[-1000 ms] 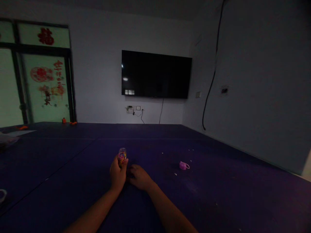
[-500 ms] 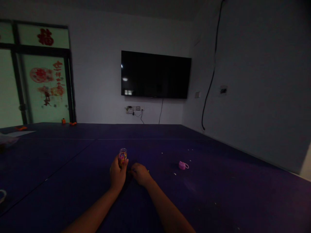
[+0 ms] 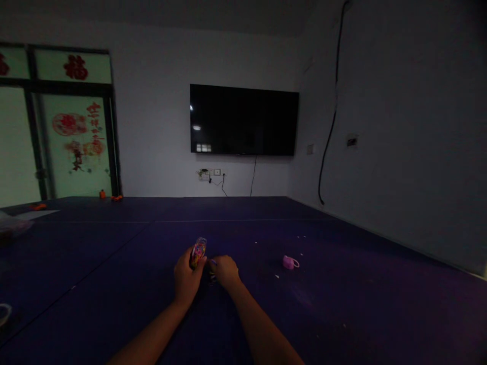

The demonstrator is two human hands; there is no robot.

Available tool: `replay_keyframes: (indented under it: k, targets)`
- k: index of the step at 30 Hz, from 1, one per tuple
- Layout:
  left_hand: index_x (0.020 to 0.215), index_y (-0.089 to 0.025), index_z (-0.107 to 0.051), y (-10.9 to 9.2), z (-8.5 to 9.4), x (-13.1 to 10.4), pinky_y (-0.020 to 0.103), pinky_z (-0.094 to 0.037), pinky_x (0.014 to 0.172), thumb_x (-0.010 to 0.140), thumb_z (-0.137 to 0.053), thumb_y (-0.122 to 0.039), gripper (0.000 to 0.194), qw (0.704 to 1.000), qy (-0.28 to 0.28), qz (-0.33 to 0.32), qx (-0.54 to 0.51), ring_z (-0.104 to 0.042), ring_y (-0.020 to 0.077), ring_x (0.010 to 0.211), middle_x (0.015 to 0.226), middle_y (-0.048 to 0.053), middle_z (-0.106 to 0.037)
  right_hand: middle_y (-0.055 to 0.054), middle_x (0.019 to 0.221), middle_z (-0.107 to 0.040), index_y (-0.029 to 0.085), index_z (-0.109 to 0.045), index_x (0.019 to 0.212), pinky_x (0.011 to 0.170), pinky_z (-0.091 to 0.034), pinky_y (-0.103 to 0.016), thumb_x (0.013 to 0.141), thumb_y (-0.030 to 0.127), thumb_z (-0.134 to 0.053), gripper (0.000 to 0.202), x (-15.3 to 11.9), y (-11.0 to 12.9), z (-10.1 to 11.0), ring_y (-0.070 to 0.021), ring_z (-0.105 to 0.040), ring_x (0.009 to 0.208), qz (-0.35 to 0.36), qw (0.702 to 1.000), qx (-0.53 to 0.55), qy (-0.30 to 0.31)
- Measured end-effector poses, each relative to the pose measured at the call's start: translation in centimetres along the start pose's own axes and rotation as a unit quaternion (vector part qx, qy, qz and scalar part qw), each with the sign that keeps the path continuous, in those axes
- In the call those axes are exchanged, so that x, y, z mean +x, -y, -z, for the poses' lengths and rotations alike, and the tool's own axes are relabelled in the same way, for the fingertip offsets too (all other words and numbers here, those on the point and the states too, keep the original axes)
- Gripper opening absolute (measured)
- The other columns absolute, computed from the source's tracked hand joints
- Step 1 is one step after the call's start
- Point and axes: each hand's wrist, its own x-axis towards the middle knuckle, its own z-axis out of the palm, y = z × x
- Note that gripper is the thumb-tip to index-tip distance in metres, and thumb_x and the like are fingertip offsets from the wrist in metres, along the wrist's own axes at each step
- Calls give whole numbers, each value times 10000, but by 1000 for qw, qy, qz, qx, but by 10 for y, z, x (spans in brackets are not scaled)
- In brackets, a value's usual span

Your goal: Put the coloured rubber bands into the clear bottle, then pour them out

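My left hand [image 3: 186, 276] is closed round a small clear jar [image 3: 199, 252] with colourful bits inside; the jar is open at the top and leans a little to the right. Just right of it, my right hand [image 3: 225, 271] is closed, its fingers round something small and dark that I cannot make out. Small light and dark pieces show under its fingers, too dim to name. A pink lid [image 3: 288, 262] with a ring loop lies on the dark blue table [image 3: 236, 230], to the right of my hands.
Small white scraps [image 3: 277, 276] are scattered near the pink lid. Orange objects [image 3: 116, 198] stand at the table's far left edge. A clear plastic bag [image 3: 13, 223] lies at the left, with a round white-rimmed item [image 3: 4, 313] nearer me. A television [image 3: 243, 120] hangs on the wall.
My left hand has moved slightly right with the jar, which now tilts right. My right hand has shifted a little right, and striped or light pieces now show beneath its fingers.
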Motion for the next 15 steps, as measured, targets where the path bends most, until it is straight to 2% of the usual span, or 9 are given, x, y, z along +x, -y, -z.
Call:
replay_keyframes:
  k: [4,6,7,8,11,12,15]
  targets:
    - [1086,-198,-602,-3,2,-1,404,-483,797,764,-574,-399,381,998,15,-51,34,-623,265,886,976,87,-675,-23,503,-565,191,-486,483,476,-325,-231,875,506,-401,509,7,-9,1,-132,-517,481,-65,987,116,-92]
    - [1080,-202,-608,-5,3,-2,398,-479,790,761,-578,-359,356,995,32,-80,59,-618,262,881,956,79,-678,1,442,-484,203,-391,469,430,-311,-224,885,572,-300,563,10,-12,2,-111,-453,418,-105,966,193,-138]
    - [1072,-200,-612,-6,4,-2,395,-475,790,758,-577,-337,344,992,42,-93,74,-613,262,886,949,77,-677,16,413,-439,211,-357,473,403,-301,-222,875,609,-271,572,11,-13,3,-103,-416,386,-134,945,252,-159]
    - [1066,-198,-616,-8,4,-2,393,-470,789,756,-574,-315,334,989,54,-104,89,-608,263,894,945,75,-676,34,387,-393,219,-333,482,375,-289,-220,857,646,-265,573,13,-12,4,-97,-379,355,-166,913,326,-178]
    - [1073,-197,-620,-13,5,-4,379,-450,791,746,-556,-246,337,978,103,-131,129,-592,258,915,949,65,-672,86,345,-295,230,-310,524,318,-251,-207,796,713,-339,556,16,-6,9,-82,-295,296,-243,764,558,-215]
    - [1085,-203,-620,-14,5,-4,374,-443,790,739,-552,-226,353,973,120,-137,141,-589,254,916,952,61,-672,96,344,-285,230,-307,539,312,-245,-200,793,713,-356,548,16,-4,11,-79,-284,289,-251,724,605,-216]
    - [1111,-228,-622,-19,7,-6,359,-422,786,716,-553,-189,403,961,162,-145,170,-578,245,924,963,52,-672,107,354,-276,225,-289,560,313,-225,-183,810,686,-384,533,17,2,20,-66,-264,287,-247,640,695,-214]
